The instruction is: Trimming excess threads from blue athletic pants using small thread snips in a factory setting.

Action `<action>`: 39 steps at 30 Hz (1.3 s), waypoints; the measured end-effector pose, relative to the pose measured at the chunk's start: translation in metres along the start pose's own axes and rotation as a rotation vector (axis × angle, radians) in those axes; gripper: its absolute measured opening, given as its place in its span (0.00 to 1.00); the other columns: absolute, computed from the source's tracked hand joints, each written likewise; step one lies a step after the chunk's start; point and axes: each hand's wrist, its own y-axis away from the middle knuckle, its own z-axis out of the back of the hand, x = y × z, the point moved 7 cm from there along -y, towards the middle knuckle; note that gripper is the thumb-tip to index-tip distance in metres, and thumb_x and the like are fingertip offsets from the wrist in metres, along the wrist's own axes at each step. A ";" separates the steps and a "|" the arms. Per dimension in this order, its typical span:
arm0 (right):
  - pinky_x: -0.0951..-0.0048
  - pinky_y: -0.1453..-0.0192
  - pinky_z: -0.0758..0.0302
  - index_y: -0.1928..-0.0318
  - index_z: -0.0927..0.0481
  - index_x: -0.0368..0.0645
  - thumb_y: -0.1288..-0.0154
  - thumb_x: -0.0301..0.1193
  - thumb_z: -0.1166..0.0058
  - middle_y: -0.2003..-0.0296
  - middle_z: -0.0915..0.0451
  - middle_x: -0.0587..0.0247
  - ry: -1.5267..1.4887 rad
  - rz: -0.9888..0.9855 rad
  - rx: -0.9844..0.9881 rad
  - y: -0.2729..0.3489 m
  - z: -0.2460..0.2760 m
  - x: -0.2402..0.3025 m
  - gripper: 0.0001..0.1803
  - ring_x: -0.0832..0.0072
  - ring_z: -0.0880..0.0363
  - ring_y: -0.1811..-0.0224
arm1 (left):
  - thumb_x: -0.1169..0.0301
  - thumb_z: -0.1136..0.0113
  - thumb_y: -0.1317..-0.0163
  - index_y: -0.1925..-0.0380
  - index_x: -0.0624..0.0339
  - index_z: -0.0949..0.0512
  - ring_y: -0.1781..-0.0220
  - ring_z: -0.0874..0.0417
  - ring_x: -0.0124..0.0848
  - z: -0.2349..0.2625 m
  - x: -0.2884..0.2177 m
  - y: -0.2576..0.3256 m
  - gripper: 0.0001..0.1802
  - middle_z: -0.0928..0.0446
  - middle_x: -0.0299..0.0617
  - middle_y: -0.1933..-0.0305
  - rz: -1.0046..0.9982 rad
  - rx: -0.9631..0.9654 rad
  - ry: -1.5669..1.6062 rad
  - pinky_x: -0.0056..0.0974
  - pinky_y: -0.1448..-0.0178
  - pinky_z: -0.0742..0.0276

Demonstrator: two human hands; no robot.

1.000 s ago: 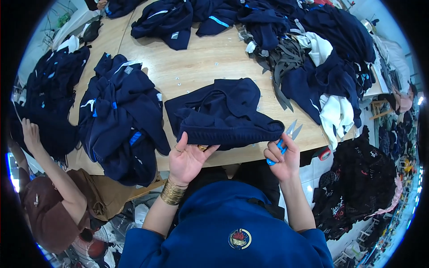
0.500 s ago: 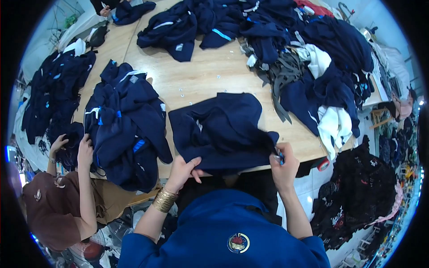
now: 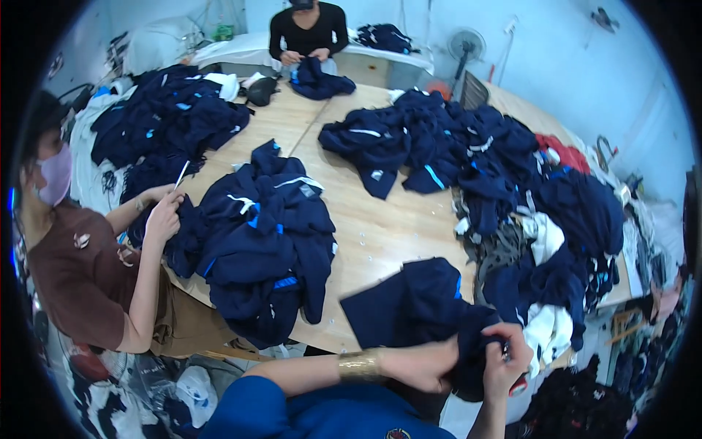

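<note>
A navy garment (image 3: 402,304) lies on the near edge of the table, and its right end is bunched up between my hands. My left hand (image 3: 424,366), with a gold cuff at the wrist, reaches across to the right and is closed on the bunched cloth; its fingertips are partly hidden. Just right of it, my right hand (image 3: 510,358) is curled closed against the same cloth. A small tool, blue and metallic half a second ago, sits in that hand, mostly covered by the fingers now.
A heap of navy garments (image 3: 267,241) lies to my left on the wooden table (image 3: 365,219). More navy clothing (image 3: 439,146), grey straps (image 3: 504,256) and white cloth (image 3: 550,336) are piled right. A co-worker in brown (image 3: 95,271) sits left; another in black (image 3: 308,33) sits across.
The view has swung up, bringing the co-workers into sight. My left hand has moved right along the garment to beside my right hand, and the cloth's right end is gathered up.
</note>
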 end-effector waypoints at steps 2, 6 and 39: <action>0.79 0.77 0.37 0.77 0.23 0.40 0.64 0.17 0.56 0.82 0.26 0.65 0.031 0.136 0.064 -0.010 -0.007 0.032 0.10 0.74 0.30 0.83 | 0.62 0.35 0.54 0.52 0.71 0.38 0.54 0.27 0.48 -0.004 -0.014 -0.011 0.34 0.35 0.60 0.51 -0.121 -0.056 0.291 0.40 0.49 0.30; 0.83 0.72 0.38 0.73 0.25 0.36 0.62 0.16 0.60 0.80 0.26 0.64 0.099 0.034 0.130 -0.028 0.000 0.036 0.13 0.82 0.30 0.76 | 0.58 0.38 0.48 0.57 0.69 0.33 0.58 0.25 0.36 -0.013 0.027 -0.046 0.27 0.27 0.54 0.60 0.188 -0.105 0.554 0.37 0.54 0.30; 0.58 0.64 0.29 0.54 0.30 0.47 0.48 0.25 0.51 0.61 0.26 0.51 0.444 -0.137 0.291 -0.011 -0.114 -0.201 0.18 0.54 0.24 0.66 | 0.70 0.49 0.40 0.60 0.63 0.25 0.63 0.22 0.26 0.098 0.170 0.005 0.11 0.22 0.40 0.62 0.379 -0.241 0.172 0.31 0.58 0.26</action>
